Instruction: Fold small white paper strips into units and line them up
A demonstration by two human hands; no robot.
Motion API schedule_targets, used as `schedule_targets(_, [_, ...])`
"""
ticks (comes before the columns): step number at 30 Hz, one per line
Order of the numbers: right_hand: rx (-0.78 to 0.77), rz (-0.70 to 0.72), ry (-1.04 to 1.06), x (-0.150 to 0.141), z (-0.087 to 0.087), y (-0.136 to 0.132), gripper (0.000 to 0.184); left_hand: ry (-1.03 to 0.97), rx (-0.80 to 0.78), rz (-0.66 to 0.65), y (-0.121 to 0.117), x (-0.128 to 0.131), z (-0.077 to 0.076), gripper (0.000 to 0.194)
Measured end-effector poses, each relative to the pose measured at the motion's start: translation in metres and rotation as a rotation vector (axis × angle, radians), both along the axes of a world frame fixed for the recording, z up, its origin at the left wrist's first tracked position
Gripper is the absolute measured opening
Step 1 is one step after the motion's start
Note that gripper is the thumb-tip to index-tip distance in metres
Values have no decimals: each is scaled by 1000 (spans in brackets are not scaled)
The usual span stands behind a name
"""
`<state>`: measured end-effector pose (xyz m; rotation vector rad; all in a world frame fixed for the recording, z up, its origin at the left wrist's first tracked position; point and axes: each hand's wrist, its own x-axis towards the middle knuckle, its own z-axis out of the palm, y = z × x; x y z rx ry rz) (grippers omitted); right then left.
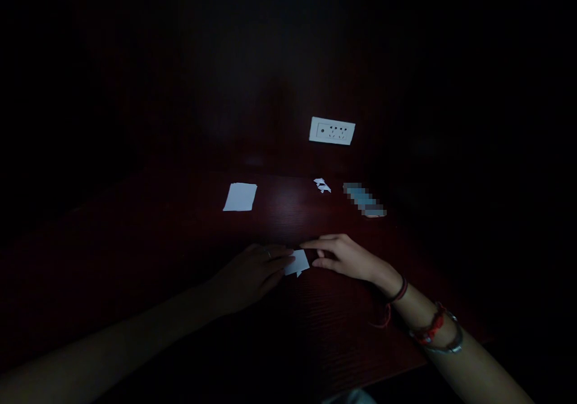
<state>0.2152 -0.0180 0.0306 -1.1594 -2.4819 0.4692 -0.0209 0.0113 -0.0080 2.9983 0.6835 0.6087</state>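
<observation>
Head view: the small white paper (298,261) lies on the dark red table (283,226) between my two hands, to the right of my left fingertips and to the left of my right ones. My left hand (252,272) is the nearer, two fingers lying across the paper's left side, a little spread. The thumb is in shadow, so I cannot tell whether it pinches from below. My right hand (345,257) has its fingers apart and grips nothing I can see: the forefinger reaches to the far right corner, the thumb sits just beside the right edge, and whether either touches I cannot tell. With its left part covered, I cannot say which way the paper runs longer; a little pointed flap (299,274) pokes out from the edge towards me. Farther off, a flat stack of paper (240,197) lies to the left, and some folded white scraps (321,185) lie beyond my right hand.
</observation>
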Motion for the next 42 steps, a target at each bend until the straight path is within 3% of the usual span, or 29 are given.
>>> schedule_targets(7, [280, 93, -165, -6, -2, 2, 22, 104, -34, 9, 0, 4, 4, 40])
schedule_targets(15, [226, 204, -157, -13, 2, -3, 18, 44, -9, 4, -7, 7, 18, 28])
schedule_targets(19, [242, 206, -158, -13, 1, -4, 22, 43, -14, -19, -8, 3, 16, 35])
schedule_targets(23, [314, 198, -204, -14, -1, -4, 26, 88, -29, -51, -10, -6, 15, 42])
schedule_targets(34, [450, 210, -318, -21, 1, -11, 21, 168, -137, 1, -28, -14, 34, 47])
schedule_targets(42, [593, 223, -385, -28, -1, -12, 22, 171, -119, 6, -28, -14, 36, 40])
